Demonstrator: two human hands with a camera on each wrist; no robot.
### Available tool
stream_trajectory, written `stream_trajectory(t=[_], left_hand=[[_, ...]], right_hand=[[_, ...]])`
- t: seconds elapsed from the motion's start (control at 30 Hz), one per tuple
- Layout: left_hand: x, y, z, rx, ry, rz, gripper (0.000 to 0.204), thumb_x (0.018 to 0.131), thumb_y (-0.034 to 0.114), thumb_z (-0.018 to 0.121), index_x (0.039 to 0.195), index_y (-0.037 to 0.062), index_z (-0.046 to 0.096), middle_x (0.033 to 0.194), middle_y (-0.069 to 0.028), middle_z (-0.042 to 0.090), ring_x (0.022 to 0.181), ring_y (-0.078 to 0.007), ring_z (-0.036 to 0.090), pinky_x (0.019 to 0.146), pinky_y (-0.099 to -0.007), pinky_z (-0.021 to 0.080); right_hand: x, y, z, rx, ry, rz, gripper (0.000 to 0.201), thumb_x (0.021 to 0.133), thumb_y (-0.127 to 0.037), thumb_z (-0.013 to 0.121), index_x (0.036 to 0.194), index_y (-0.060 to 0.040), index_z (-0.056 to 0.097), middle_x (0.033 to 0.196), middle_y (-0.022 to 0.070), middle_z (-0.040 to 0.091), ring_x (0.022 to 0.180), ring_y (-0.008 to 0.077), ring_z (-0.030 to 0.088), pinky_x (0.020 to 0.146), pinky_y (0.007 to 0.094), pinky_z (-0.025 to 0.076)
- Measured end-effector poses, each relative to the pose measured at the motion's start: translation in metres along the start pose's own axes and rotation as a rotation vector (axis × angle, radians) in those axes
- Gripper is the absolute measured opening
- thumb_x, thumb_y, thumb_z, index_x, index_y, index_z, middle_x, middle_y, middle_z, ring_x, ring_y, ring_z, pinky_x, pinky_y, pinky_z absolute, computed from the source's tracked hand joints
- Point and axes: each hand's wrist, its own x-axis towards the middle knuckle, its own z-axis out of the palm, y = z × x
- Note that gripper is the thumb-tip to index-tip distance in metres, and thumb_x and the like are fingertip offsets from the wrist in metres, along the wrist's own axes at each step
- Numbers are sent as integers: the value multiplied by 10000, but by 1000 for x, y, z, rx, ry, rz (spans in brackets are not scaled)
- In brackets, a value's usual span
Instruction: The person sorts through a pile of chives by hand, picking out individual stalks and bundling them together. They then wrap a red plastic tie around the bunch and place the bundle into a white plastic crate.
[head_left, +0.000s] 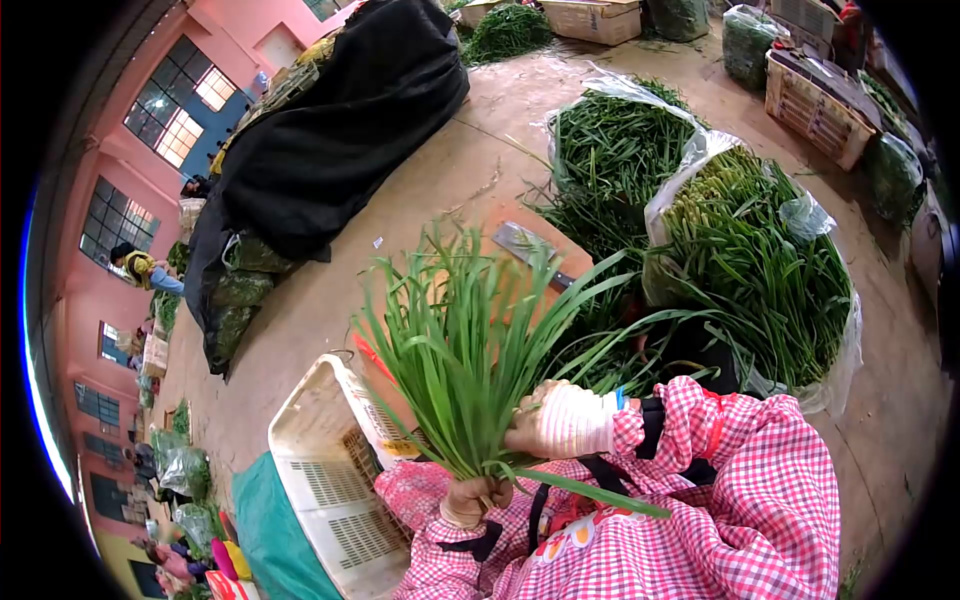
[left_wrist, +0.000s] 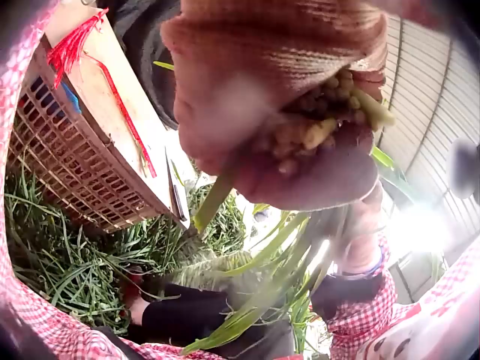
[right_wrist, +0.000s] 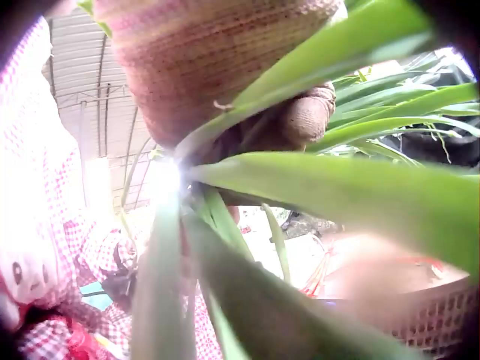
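A bunch of garlic chives (head_left: 455,350) stands upright before the person's chest, leaves fanning upward. The gloved left hand (head_left: 475,500) grips it low around the stems. Pale stem ends (left_wrist: 319,133) poke out of that fist in the left wrist view. The right hand (head_left: 560,420), in a pale ribbed glove, is at the bunch's side just above the left one. In the right wrist view its fingers (right_wrist: 307,120) curl round leaves, and several broad leaves (right_wrist: 337,187) spread across the picture. A long loose leaf (head_left: 595,492) hangs from the bunch toward the lower right.
A cleaver (head_left: 522,243) lies on a board behind the bunch. Left stands a white plastic crate (head_left: 325,470) beside green cloth (head_left: 265,525). Big plastic bags of greens (head_left: 765,260) fill the right side. A black sheet (head_left: 330,150) covers a pile farther off. Red string (left_wrist: 124,112) lies over a crate.
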Motion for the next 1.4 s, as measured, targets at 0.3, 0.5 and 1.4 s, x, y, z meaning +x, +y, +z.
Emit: stream_trajectory(t=[0.3, 0.5, 1.4], left_hand=[[-4, 0, 2, -62, -79, 40, 424, 916, 404, 576, 860, -15, 542, 581, -55, 432, 505, -161, 361, 484, -324, 253], [-10, 3, 14, -5, 4, 51, 485, 881, 486, 588, 800, 16, 500, 563, 15, 269, 498, -124, 272, 472, -310, 208], [15, 26, 56, -30, 345, 340, 287, 833, 337, 654, 916, 84, 547, 610, -13, 469, 386, -113, 305, 348, -273, 217]], right_hand=[[7, -4, 10, -4, 113, -19, 204, 768, -262, 636, 886, -97, 617, 910, 103, 619, 781, 313, 662, 598, 439, 538], [11, -7, 17, -15, 164, 14, 231, 760, -277, 622, 927, -117, 617, 963, 81, 609, 762, 304, 654, 623, 433, 533], [27, 1, 25, -61, 453, 157, 206, 706, -293, 650, 813, -121, 614, 820, 70, 587, 756, 274, 648, 615, 420, 521]])
